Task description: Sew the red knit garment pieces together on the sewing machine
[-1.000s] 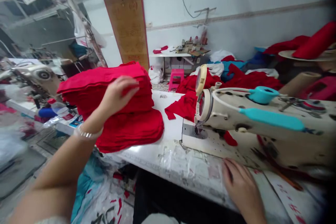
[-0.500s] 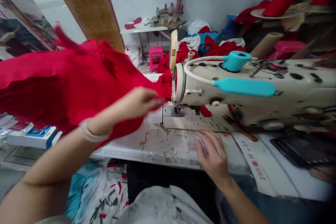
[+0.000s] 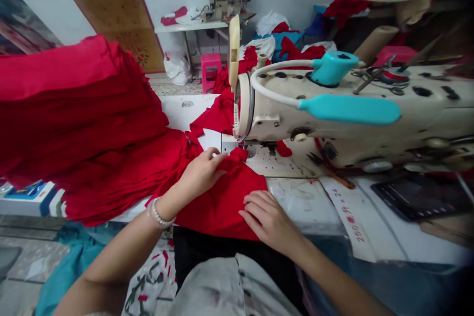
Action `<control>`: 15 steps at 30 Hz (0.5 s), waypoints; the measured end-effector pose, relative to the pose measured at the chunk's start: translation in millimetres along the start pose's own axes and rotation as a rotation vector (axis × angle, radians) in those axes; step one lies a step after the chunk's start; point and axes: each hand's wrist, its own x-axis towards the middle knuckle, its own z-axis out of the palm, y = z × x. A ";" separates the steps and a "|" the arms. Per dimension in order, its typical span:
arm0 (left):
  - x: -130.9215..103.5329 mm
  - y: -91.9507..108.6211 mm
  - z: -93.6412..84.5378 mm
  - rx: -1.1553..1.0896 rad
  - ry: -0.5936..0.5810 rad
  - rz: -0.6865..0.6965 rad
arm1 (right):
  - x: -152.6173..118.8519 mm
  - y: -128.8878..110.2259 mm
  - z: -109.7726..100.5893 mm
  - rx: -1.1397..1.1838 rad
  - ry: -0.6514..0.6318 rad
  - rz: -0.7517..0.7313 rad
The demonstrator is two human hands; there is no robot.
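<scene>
A red fabric piece [image 3: 233, 192] lies on the sewing table in front of me, one corner close to the needle area of the cream sewing machine [image 3: 281, 103]. My left hand [image 3: 202, 173] rests on its left part, thumb and forefinger apart and pointing at the presser foot. On the right edge of the same piece lies my right hand [image 3: 268, 215], fingers loosely bent and thumb apart. A thick stack of red fabric [image 3: 74, 118] fills the table's left side, touching the piece near my left wrist. More red cloth [image 3: 218, 113] sits behind the needle.
Scissors [image 3: 333, 173] with orange handles lie beside the machine base. A dark phone-like device [image 3: 418, 197] is at the right, near a printed card strip [image 3: 348, 222]. A turquoise lamp [image 3: 348, 108] is fixed on the machine. A pink stool [image 3: 211, 71] stands behind.
My left hand has come down and nearer to me. The blurred, raised red fabric now lies flat, with one piece under both hands. My right hand has moved left onto it.
</scene>
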 end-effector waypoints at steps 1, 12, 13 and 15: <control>5.0 4.9 -0.3 -0.022 -0.011 0.079 | 2.9 0.3 3.2 0.001 -0.008 0.035; -15.5 25.1 -12.3 -0.364 -0.112 0.296 | 3.3 11.5 33.9 -0.286 0.222 0.222; -12.1 23.0 -5.8 -0.271 -0.023 0.207 | 3.5 11.9 33.3 -0.283 0.218 0.222; -10.3 20.3 2.6 -0.132 0.111 0.085 | 3.1 13.2 32.1 -0.271 0.221 0.238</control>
